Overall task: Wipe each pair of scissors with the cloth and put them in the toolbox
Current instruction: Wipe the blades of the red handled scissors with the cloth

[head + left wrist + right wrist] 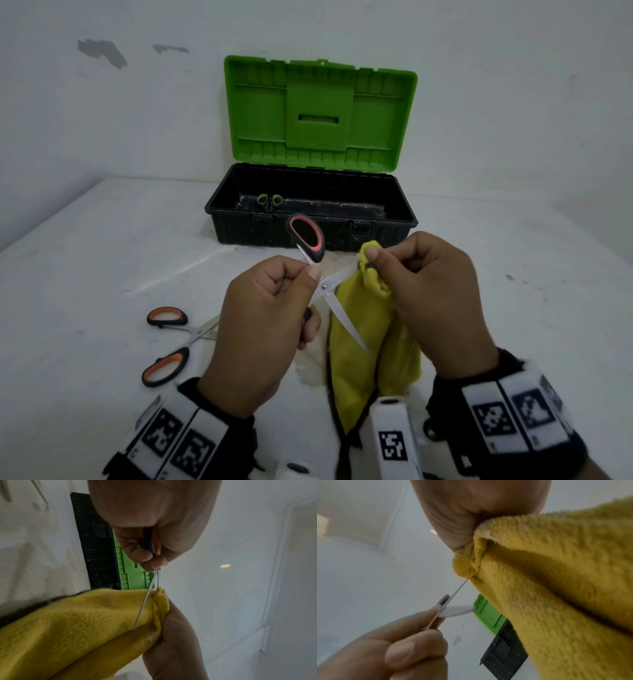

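Wiping now: the right hand (435,301) is pinching a fold of the yellow cloth (359,342) round one blade of the red-handled scissors (318,270), thumb and forefinger pressed together on the wrapped steel.
Holding: the left hand (263,329) is gripping the scissors' lower handle, fingers curled round it, thumb beside the pivot.
Blade axis: the scissors are standing spread open; the wrapped blade is pointing from the pivot up and right into the right fingertips, the bare one slanting down across the hanging cloth.
Judged next stroke: it is likely running outward along that blade, away from the left hand.
Toolbox (311,219): it is sitting open near the table's (102,257) far edge, green-handled scissors (270,200) lying inside.
Waiting: orange-handled scissors (168,346) are lying toward the near left edge, nearer the left hand.
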Motion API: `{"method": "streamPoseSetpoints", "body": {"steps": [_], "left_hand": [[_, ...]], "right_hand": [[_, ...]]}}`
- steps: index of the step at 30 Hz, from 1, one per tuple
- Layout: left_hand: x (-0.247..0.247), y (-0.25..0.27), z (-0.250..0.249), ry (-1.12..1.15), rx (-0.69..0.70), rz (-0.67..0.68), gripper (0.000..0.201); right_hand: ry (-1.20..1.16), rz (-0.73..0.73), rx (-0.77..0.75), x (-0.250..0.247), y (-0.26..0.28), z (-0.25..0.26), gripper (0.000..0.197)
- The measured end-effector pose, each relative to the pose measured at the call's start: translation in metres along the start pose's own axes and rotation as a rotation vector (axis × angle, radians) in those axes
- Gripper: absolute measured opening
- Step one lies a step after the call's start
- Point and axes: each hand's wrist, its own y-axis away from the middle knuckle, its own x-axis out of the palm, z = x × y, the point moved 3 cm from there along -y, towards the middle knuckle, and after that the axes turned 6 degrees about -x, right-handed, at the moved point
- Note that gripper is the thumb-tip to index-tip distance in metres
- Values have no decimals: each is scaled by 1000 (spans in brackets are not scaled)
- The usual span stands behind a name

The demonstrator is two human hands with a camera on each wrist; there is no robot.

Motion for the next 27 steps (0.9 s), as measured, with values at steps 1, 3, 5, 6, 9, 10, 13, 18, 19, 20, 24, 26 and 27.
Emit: {"method": "streamPoseSetpoints", "body": {"steps": [1,3,5,6,9,10,13,18,19,20,24,26,27], "left_hand": [[0,0,1,2,-4,1,19],[0,0,1,-3,-7,-2,19],[-1,-2,2,-10,-1,-11,19],[-2,-3,2,-17,4,-18,19],[-4,-9,2,-56,29,-42,18],[-4,-11,2,-70,44,-48,18],[1,-12,1,-126,104,-41,18],[4,-10,-4,-147,161,-21,18],[3,-11,-2,-134,153,-21,18],[2,-11,-1,-121,143,-24,18],[1,-11,0,-100,122,-33,18],[2,-12,-1,-105,135,-28,18],[3,-12,-2,-108,144,-26,18]], "right_hand": [[-7,-13,18,-2,-3,-4,24],[-3,-43,45,-6,-9,-12,26],[14,-85,65,-13,-15,-19,26],[16,-108,73,-17,-17,-21,26],[1,-124,56,-24,-17,-15,26],[1,-97,34,-23,-14,-9,25],[28,17,-32,-7,-1,9,23],[58,44,-46,7,-1,5,26],[45,31,-27,5,-4,2,27],[28,16,-3,2,-9,-2,29],[15,4,11,4,-12,-1,30],[-13,40,-22,12,-3,7,29],[-18,62,-40,16,1,10,29]]}}
